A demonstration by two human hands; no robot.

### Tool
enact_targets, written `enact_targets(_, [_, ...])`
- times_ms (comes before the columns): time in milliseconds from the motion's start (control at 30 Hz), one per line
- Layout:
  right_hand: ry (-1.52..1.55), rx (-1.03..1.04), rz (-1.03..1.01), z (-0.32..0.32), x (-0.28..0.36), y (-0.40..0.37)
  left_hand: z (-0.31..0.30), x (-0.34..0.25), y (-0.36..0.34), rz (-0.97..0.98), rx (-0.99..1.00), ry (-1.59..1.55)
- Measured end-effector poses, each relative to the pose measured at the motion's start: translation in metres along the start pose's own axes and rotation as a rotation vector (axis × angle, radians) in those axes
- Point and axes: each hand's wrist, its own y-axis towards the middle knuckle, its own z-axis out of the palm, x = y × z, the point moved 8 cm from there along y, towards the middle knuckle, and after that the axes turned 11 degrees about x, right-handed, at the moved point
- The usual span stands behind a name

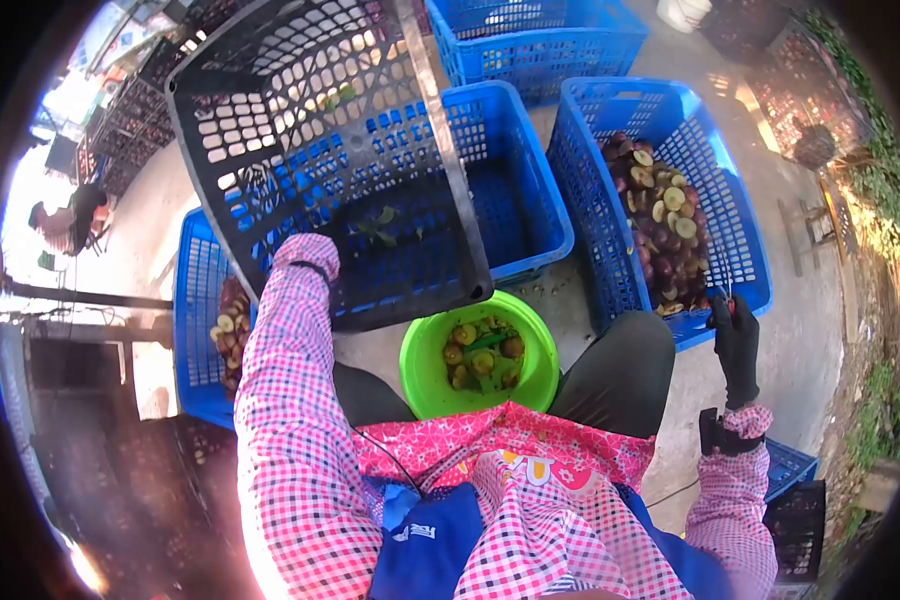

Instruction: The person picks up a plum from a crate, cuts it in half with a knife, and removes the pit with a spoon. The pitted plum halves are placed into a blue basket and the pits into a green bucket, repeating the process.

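Observation:
My left hand reaches to the near left side of a black plastic crate (460,200), which is tilted over a blue crate (545,215). Its dark glove blends into the crate, so the fingers do not show. A few green leaves (378,228) lie inside the black crate. My right hand (737,350), in a black glove, is closed around the red handle of a small knife (724,268), blade pointing away from me. It is beside a blue crate (745,225) holding dark purple fruit (660,215), some cut to pale flesh. Between my knees stands a green bucket (420,365) with fruit pieces and green scraps.
Another blue crate (195,330) with cut fruit stands at left, and one more (530,45) at the back. Stacked crates (135,140) and a seated person (75,215) are far left. A small stool (820,220) and plants (885,190) line the right side.

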Motion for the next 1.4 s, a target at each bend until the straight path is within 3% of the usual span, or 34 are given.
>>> enact_targets(67, [0.066,-0.004,-0.050,0.003,0.016,0.000,-0.008,-0.003,-0.011,0.069,-0.023,-0.099])
enact_targets(133, [0.145,0.018,-0.104,0.018,0.033,0.001,-0.029,-0.019,-0.040,0.430,-0.141,-0.638])
enact_targets(233, [0.223,0.025,-0.376,0.045,0.076,0.003,-0.065,-0.006,-0.084,0.979,-0.362,-1.446])
enact_targets(267, [0.264,0.190,-0.318,0.059,0.106,-0.008,-0.068,-0.004,-0.103,1.063,-0.408,-1.589])
enact_targets(300, [0.301,0.140,-0.562,0.076,0.138,-0.018,-0.071,-0.003,-0.123,1.158,-0.455,-1.721])
enact_targets(333, [0.550,0.330,-0.352,0.106,0.136,-0.024,-0.062,-0.012,-0.150,1.256,-0.384,-1.893])
enact_targets(400, [0.595,0.403,-0.454,0.144,0.178,-0.049,-0.042,-0.034,-0.196,1.333,-0.292,-2.092])
enact_targets(467, [0.538,0.429,-0.553,0.176,0.197,-0.072,-0.025,-0.072,-0.229,1.571,0.387,-2.649])
enact_targets(500, [0.496,0.434,-0.597,0.187,0.204,-0.084,-0.007,-0.088,-0.231,1.459,0.413,-2.702])
enact_targets(633, [0.241,0.423,-0.665,0.199,0.229,-0.124,0.024,-0.114,-0.270,1.361,0.498,-2.855])
enact_targets(733, [0.229,0.316,-0.795,0.195,0.238,-0.140,0.035,-0.125,-0.282,1.269,0.467,-2.777])
enact_targets(767, [0.198,0.350,-0.785,0.198,0.238,-0.142,0.037,-0.127,-0.287,1.137,0.467,-2.842])
enact_targets(867, [0.119,0.335,-0.816,0.197,0.239,-0.149,0.027,-0.124,-0.302,1.304,0.385,-2.733])
enact_targets(1067, [0.032,0.357,-0.803,0.199,0.235,-0.155,0.036,-0.127,-0.302,1.345,0.338,-2.647])
enact_targets(1200, [0.039,0.339,-0.796,0.204,0.229,-0.159,0.037,-0.129,-0.305,1.352,0.328,-2.652])
enact_targets(1267, [-0.012,0.304,-0.791,0.206,0.228,-0.162,0.040,-0.119,-0.302,1.234,0.016,-2.459])
enact_targets(1333, [-0.068,0.262,-0.793,0.206,0.223,-0.157,0.038,-0.119,-0.298,1.212,0.031,-2.471])
enact_targets(1400, [0.067,0.343,-0.858,0.216,0.218,-0.150,0.040,-0.121,-0.295,1.242,0.044,-2.457])
